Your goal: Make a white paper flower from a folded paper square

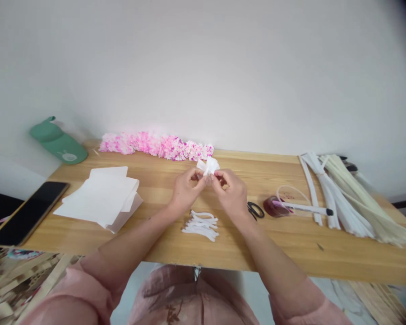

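Between my two hands is a small gathered white paper flower, raised above the middle of the table. My left hand pinches its lower left side with thumb and fingertips. On the other side my right hand pinches its base, thumbs nearly meeting. The fingertips partly hide where the piece is gathered. Below my hands lies a small pile of short white fuzzy stems. A row of fluffy pink and white flowers rests along the wall behind.
White paper sheets, a black phone and a green bottle are on the left. Rightward lie black-handled scissors, a dark red round container, a white marker and bundles of white and cream stems.
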{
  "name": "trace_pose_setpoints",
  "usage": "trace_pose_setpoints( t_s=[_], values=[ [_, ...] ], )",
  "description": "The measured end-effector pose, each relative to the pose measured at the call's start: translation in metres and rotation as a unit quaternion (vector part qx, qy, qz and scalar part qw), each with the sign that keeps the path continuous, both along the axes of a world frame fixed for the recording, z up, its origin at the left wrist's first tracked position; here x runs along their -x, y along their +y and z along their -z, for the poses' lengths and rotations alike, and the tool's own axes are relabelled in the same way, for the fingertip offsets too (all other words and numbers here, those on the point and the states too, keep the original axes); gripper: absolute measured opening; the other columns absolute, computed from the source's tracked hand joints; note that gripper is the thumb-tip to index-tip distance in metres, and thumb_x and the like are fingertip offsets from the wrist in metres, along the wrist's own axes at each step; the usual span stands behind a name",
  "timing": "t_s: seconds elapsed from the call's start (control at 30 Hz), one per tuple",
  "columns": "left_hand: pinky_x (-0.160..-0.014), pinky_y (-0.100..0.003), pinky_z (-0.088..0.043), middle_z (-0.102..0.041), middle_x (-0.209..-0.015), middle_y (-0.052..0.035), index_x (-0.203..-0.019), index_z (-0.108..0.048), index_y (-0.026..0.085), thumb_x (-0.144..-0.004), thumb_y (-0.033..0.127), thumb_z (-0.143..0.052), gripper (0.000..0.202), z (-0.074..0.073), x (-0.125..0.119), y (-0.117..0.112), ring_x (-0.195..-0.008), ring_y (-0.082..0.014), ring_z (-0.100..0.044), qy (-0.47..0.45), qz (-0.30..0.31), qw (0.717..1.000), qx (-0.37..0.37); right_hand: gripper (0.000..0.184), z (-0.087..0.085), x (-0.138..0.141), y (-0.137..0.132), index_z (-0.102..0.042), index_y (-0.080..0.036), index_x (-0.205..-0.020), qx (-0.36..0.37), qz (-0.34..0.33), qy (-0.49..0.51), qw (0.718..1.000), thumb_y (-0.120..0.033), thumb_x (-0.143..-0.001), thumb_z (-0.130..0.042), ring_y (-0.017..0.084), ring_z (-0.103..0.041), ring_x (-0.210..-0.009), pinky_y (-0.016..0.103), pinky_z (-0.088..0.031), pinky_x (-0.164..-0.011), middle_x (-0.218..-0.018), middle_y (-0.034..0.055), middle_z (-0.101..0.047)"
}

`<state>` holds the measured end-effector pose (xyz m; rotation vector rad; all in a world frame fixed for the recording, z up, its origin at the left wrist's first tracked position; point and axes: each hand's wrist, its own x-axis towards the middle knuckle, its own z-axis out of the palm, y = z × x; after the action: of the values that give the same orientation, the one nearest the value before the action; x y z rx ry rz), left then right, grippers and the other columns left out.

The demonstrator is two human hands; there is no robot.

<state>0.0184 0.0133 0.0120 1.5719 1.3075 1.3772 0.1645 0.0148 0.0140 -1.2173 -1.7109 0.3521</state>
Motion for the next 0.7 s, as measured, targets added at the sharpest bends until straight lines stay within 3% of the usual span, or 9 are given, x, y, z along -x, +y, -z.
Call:
trace_pose_setpoints(
  t_s=[0.1,0.23,0.33,0.53,0.7],
  values=[
    [-0.070,-0.024,-0.045,-0.065,-0.073,0.0002,-0.074,-0.061,0.017,-0.078,0.030,-0.063,0.014,0.006,0.001,0.007,-0.070,-0.0119,-0.058,-0.095,0.011,0.995,0.037,0.014,-0.001,0.000,0.002,-0.065,-0.021,-0.082,0.028,-0.004,0.039,0.999,-0.033,-0.086,-0.058,0.014,-0.060,-0.065,0.028,-0.048,-0.063,-0.081,0.0026,-0.068],
    [-0.068,-0.023,-0.046,-0.065,-0.073,0.0003,-0.076,-0.061,0.016,-0.073,0.036,-0.068,0.021,0.012,0.003,0.013,-0.067,-0.0111,-0.057,-0.198,0.034,0.977,0.071,0.022,0.000,-0.003,0.008,-0.066,-0.020,-0.082,0.131,-0.029,0.157,0.978,-0.042,-0.082,-0.062,0.015,-0.062,-0.065,0.028,-0.049,-0.063,-0.077,0.0020,-0.070],
    [-0.069,-0.024,-0.046,-0.065,-0.073,0.0000,-0.075,-0.062,0.016,-0.076,0.034,-0.066,0.018,0.010,0.002,0.010,-0.069,-0.0116,-0.058,-0.157,0.039,0.985,0.052,0.027,-0.001,-0.005,0.010,-0.065,-0.019,-0.085,0.162,-0.042,0.193,0.967,-0.045,-0.079,-0.064,0.015,-0.062,-0.068,0.028,-0.049,-0.063,-0.081,0.0027,-0.071],
    [-0.074,-0.026,-0.048,-0.067,-0.077,-0.0008,-0.077,-0.062,0.018,-0.081,0.024,-0.061,0.007,0.002,0.001,-0.001,-0.074,-0.0137,-0.061,0.004,0.026,0.999,-0.032,0.028,-0.005,-0.005,0.007,-0.064,-0.019,-0.095,0.124,-0.021,0.145,0.981,-0.043,-0.080,-0.063,0.016,-0.063,-0.070,0.029,-0.050,-0.065,-0.083,0.0037,-0.071],
    [-0.070,-0.023,-0.049,-0.064,-0.081,0.0008,-0.098,-0.056,0.020,-0.078,0.029,-0.069,0.026,0.006,-0.002,-0.001,-0.072,-0.0119,-0.061,-0.049,0.027,0.998,0.009,0.014,-0.002,-0.003,0.003,-0.065,-0.021,-0.086,0.050,-0.003,0.044,0.998,-0.032,-0.085,-0.057,0.015,-0.060,-0.065,0.028,-0.048,-0.063,-0.082,0.0029,-0.069]
  ],
)
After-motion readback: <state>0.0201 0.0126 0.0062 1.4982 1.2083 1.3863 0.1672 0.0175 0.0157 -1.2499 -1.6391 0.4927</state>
